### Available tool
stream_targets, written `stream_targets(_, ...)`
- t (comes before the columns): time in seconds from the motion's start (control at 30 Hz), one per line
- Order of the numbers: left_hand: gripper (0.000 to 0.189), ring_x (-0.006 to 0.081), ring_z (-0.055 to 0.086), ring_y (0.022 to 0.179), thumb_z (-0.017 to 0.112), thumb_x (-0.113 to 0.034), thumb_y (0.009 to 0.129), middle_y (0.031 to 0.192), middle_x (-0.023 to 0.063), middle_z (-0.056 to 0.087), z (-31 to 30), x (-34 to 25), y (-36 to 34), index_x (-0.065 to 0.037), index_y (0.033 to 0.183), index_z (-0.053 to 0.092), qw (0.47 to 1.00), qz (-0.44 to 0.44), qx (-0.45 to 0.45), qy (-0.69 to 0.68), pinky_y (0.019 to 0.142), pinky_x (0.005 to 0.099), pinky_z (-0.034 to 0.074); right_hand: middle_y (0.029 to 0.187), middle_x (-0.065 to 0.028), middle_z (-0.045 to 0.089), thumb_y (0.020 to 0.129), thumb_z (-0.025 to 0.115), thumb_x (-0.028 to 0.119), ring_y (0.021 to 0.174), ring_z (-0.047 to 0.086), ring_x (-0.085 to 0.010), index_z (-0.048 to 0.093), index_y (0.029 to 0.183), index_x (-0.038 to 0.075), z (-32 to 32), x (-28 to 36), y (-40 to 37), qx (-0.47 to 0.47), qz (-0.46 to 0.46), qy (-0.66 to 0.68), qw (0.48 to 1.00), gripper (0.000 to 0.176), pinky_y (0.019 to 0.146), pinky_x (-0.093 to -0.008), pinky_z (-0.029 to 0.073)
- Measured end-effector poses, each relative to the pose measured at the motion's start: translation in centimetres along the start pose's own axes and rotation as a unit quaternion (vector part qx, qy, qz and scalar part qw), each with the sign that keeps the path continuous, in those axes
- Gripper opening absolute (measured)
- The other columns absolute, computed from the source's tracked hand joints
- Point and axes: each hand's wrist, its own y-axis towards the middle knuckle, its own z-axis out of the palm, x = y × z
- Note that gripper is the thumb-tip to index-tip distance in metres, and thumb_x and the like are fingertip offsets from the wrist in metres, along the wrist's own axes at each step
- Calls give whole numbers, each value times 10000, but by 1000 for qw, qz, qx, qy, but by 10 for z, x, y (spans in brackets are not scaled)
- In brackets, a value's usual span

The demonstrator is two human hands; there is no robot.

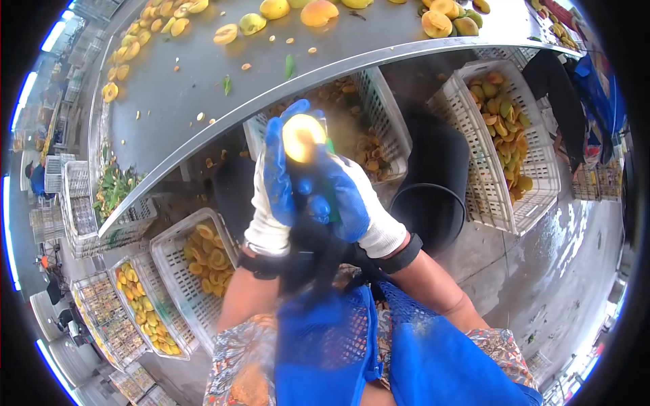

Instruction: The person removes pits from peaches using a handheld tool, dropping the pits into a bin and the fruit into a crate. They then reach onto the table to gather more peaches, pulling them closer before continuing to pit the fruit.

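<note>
Both my hands wear white knit gloves with blue coated palms and fingers, raised in front of my blue apron point(318, 345). My left hand point(276, 172) is closed around the side of a yellow peach point(303, 137), whose bright face points up at the camera. Pressed close beside it, my right hand point(347, 199) has its fingers curled inward. A bit of green shows at the right palm, and I cannot tell what that hand grips. The metal table's point(183, 95) edge lies just beyond my fingertips.
Peach halves point(437, 24) and small pits and leaves lie on the table. Under its edge stands a white crate point(389, 118) of scraps. At right are a black bucket point(430, 203) and a crate of peach halves point(535, 196); more filled crates point(169, 254) stand at left.
</note>
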Motion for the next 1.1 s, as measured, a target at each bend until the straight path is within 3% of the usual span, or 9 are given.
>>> stream_targets(0.1,617,317,565,1210,451,-472,1010,1338,196,557,-3,3,-4,18,1385,464,917,-87,-23,-389,1076,457,426,715,-54,637,986,585,366,519,561,-123,571,1027,31,-4,-2,-5,-9,-49,-206,977,337,469,-279,444)
stream_targets(0.2,635,323,560,1217,480,-495,992,1326,194,562,-11,9,-5,20,1364,482,935,-75,-61,-342,1068,466,436,707,-143,650,963,610,331,570,630,-256,554,1003,1,-7,5,-12,-28,-118,-491,863,337,514,-379,482)
stream_targets(0.27,623,318,594,1150,465,-497,1000,1254,191,600,-9,6,-8,29,1334,504,943,-80,-64,-316,1014,444,476,715,-208,646,943,627,309,628,655,-357,545,989,-12,-14,2,-14,0,-207,-641,739,334,556,-441,498)
stream_targets(0.3,611,307,611,1108,459,-492,1006,1204,187,621,-4,1,-10,36,1307,523,951,-82,-73,-290,972,426,502,740,-252,631,913,650,284,688,633,-433,560,992,-12,-12,2,-15,-1,-206,-639,741,319,586,-480,497)
stream_targets(0.6,632,290,671,993,401,-536,1013,1132,191,661,6,-2,-20,35,1216,582,993,-42,-98,-52,875,404,569,728,-233,640,906,649,279,683,645,-410,577,996,-42,-19,-10,-20,20,-238,-670,703,342,597,-475,505)
stream_targets(0.7,649,282,697,855,398,-556,1008,990,183,696,1,6,-21,44,1103,628,992,-40,-116,-3,776,387,597,743,-237,647,909,646,281,698,647,-412,580,1004,-42,-21,-13,-26,29,-177,-669,721,343,601,-479,500)
stream_targets(0.9,687,270,700,688,394,-586,998,810,175,706,-7,16,-22,44,961,667,990,-67,-101,74,652,362,603,708,-185,634,956,576,312,616,648,-305,570,990,-45,-21,-9,-37,60,34,-524,849,358,578,-442,485)
stream_targets(1.0,690,267,697,659,403,-589,994,807,181,705,-10,18,-20,46,925,666,989,-112,-80,60,601,348,595,670,-80,583,977,550,356,562,587,-173,585,954,-26,-34,-22,-32,123,3,-416,901,384,504,-352,459)
stream_targets(1.1,686,265,703,718,416,-599,985,844,179,709,-20,21,-16,39,961,670,982,-174,-45,59,639,351,593,656,-2,525,980,556,408,505,505,-78,605,936,8,-29,-11,-39,119,170,-195,959,406,445,-248,403)
